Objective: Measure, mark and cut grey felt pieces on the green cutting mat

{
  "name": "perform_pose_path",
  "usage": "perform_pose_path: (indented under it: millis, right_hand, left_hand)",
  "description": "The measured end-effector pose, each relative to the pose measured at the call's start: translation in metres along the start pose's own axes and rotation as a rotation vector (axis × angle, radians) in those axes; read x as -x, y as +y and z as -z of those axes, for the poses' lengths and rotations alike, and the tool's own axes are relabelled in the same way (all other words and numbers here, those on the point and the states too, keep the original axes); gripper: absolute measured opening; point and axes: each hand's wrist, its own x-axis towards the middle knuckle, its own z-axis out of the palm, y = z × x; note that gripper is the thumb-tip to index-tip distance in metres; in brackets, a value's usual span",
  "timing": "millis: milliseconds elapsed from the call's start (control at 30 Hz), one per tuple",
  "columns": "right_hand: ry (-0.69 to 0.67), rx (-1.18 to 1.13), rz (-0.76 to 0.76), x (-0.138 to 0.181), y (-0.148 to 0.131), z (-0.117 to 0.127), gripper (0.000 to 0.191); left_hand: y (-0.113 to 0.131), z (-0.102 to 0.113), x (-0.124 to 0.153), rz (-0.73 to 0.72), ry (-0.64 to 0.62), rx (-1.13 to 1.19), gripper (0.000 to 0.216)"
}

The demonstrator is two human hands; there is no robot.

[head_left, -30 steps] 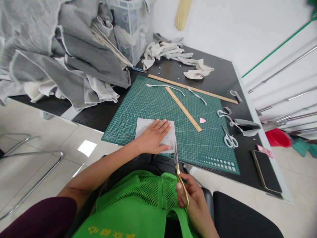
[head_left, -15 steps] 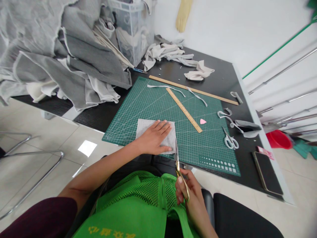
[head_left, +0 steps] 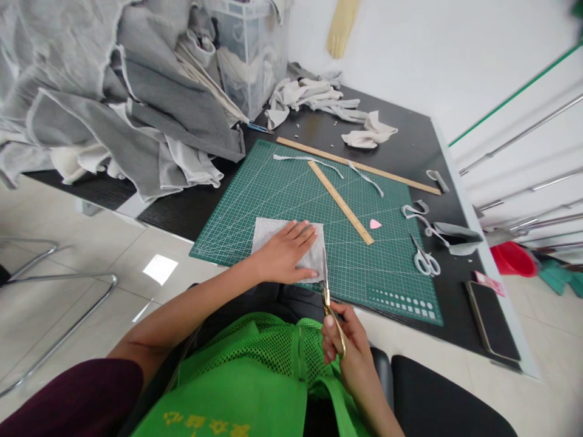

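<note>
My left hand [head_left: 285, 252] lies flat, fingers stretched out, on a light grey fabric square [head_left: 266, 230] at the near edge of the green cutting mat [head_left: 282, 188]. My right hand [head_left: 348, 340] grips gold-handled scissors [head_left: 327, 291]. Their blades run along the right edge of the fabric square, close to my left fingertips.
On the mat lie a short wooden ruler [head_left: 340, 201], a pink chalk piece [head_left: 374, 224] and thin fabric strips [head_left: 307, 159]. A long ruler [head_left: 359, 166], white-handled scissors [head_left: 424, 260], a phone [head_left: 492, 318], fabric scraps [head_left: 314, 97], a clear bin [head_left: 248, 51] and a grey cloth pile [head_left: 113, 103] sit on the black table [head_left: 182, 209].
My right hand has pushed the scissors forward along the fabric's right edge. My left hand stays pressed on the fabric.
</note>
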Motion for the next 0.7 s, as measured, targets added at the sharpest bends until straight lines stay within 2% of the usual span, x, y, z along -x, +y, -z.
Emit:
perform_pose_path:
  millis: [700]
  right_hand:
    - [0.019, -0.015, -0.018, 0.011, -0.005, -0.004, 0.035]
  left_hand:
    - [0.000, 0.002, 0.000, -0.007, 0.005, 0.015, 0.091]
